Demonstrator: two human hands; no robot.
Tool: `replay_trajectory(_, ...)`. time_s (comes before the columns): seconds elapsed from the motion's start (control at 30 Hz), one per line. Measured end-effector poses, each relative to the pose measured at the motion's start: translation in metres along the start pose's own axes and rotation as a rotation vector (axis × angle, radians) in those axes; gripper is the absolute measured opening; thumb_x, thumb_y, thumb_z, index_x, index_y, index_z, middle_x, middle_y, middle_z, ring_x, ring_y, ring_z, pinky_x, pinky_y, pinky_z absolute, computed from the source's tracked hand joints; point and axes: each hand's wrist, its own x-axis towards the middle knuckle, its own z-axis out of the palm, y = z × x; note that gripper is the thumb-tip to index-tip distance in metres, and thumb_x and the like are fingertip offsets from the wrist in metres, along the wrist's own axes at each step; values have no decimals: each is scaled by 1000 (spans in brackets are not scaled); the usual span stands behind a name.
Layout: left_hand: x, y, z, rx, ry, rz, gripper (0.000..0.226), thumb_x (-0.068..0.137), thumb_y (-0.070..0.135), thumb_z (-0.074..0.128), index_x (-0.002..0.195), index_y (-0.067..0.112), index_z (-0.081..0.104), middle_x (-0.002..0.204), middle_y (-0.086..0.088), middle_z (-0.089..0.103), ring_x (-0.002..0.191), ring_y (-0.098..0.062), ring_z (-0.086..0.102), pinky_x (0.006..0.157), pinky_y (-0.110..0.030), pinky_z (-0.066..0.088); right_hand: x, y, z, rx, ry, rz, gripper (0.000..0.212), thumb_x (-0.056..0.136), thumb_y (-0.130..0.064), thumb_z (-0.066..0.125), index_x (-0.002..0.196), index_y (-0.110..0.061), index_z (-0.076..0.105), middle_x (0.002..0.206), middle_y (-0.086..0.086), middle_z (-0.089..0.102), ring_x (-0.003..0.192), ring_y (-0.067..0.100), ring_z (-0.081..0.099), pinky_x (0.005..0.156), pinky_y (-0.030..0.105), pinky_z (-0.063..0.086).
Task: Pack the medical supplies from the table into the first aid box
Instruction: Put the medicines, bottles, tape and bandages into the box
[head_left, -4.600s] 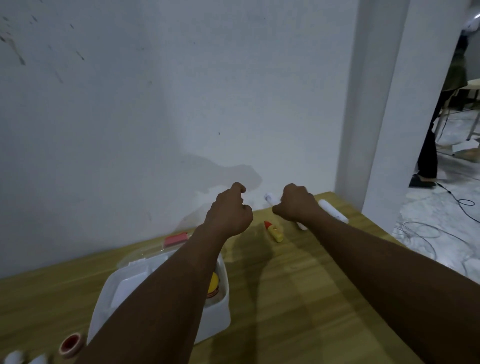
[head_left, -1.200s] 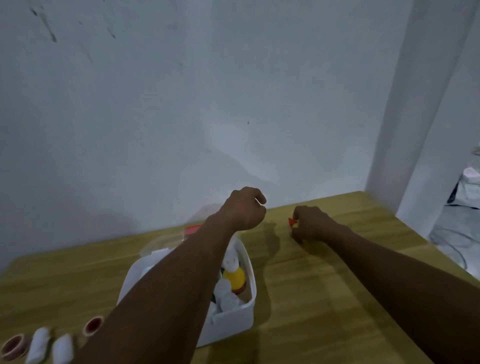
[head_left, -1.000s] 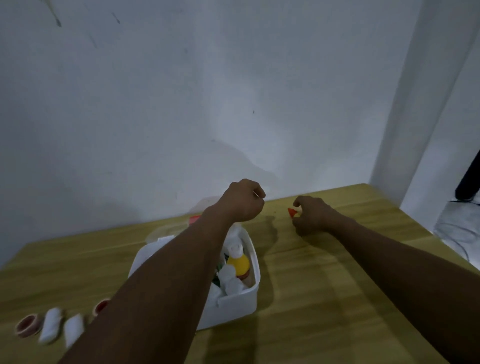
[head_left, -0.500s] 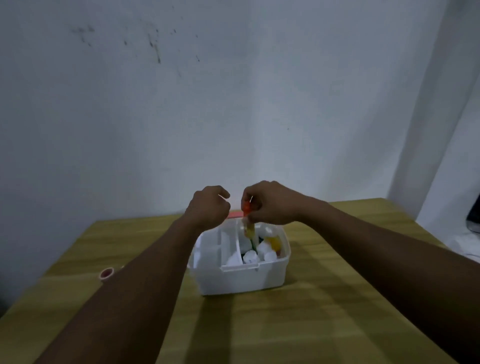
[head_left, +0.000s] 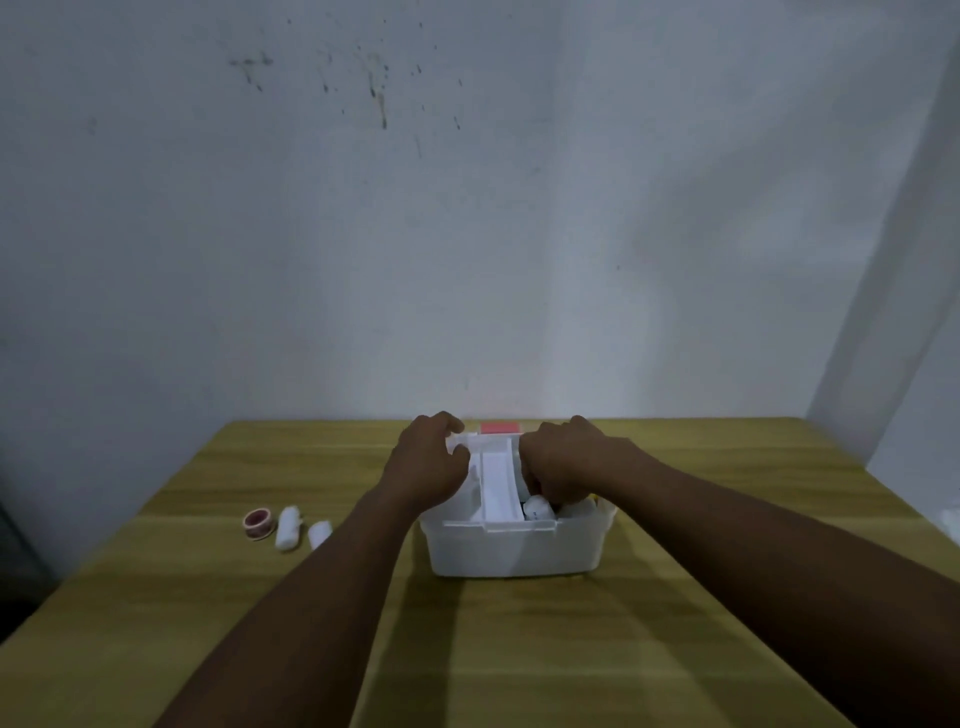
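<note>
First aid box (head_left: 511, 551) open on counter (head_left: 519, 649), white items inside. Left hand (head_left: 428, 465) curled at rim; right hand (head_left: 563, 465) inside, grip unclear. Tape roll (head_left: 258, 525), two gauze rolls (head_left: 289, 527) left.

i see both hands over the open white first aid box (head_left: 511, 553): left hand (head_left: 427, 466), right hand (head_left: 563, 464) inside; tape roll (head_left: 258, 524) lies on the counter (head_left: 519, 649)

White translucent first aid box (head_left: 514, 551), a red patch (head_left: 499, 428) at its far edge. Yellow-brown wood-grain surface (head_left: 519, 649) in lengthwise bands. Left of it, a dark-red and white tape roll (head_left: 258, 522) and two white bandage rolls (head_left: 289, 527). Pale grey wall (head_left: 467, 208), dark speckles.
</note>
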Motion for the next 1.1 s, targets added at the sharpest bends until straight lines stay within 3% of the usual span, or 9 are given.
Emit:
replay_trajectory(0.1,1,-5,2,0,2,1,36,92,21,59,127,16,60,131,-7,59,121,-24,56,98,-31,43,2,9,-2,79,-96,0,25,84,-32,68,108,-25,70,111,-2,69,106,21,59,94,38,40)
replay_trajectory(0.23,1,-10,8,8,31,9,34,91,20,58,125,16,60,129,-7,58,118,-23,55,92,-26,39,-1,18,-6,167,-30,-8,18,79,-28,78,97,-24,79,102,-4,75,97,18,65,85,36,54)
replay_trajectory(0.37,2,-10,10,-14,42,1,33,92,20,58,124,18,60,128,-6,58,116,-23,55,90,-27,39,3,11,9,77,24,4,19,80,-28,75,98,-26,73,108,-1,70,106,20,57,91,39,36)
replay_trajectory(0.43,1,-10,5,-28,35,-8,33,93,22,57,125,18,60,128,-4,59,116,-21,55,91,-27,41,5,11,8,82,7,8,20,80,-28,73,100,-24,70,108,0,68,107,21,57,91,40,34)
replay_trajectory(0.6,-6,-23,-25,-64,67,-30,27,92,22,56,118,19,63,116,-2,64,106,-21,60,92,-37,51,10,12,-29,351,138,-40,23,87,-15,59,102,-19,77,108,1,73,97,21,66,87,38,55)
replay_trajectory(0.83,-26,-75,-87,8,151,-141,30,89,21,58,119,18,63,109,-1,65,100,-21,61,83,-33,50,35,-73,-61,521,223,-229,23,86,-12,60,103,-15,75,103,1,68,94,18,65,78,26,50)
replay_trajectory(1.0,-55,-118,-122,16,171,-261,32,86,20,58,117,21,63,109,-3,64,90,-26,67,78,-45,60,54,-138,-52,518,179,-297,24,86,-14,64,109,-16,71,112,4,66,99,20,64,85,33,55)
replay_trajectory(1.1,-68,-139,-130,39,175,-303,32,84,20,62,116,21,64,112,-5,67,94,-25,67,84,-43,59,64,-162,-44,506,131,-293,28,87,-11,63,113,-13,71,116,7,68,103,23,63,85,33,54)
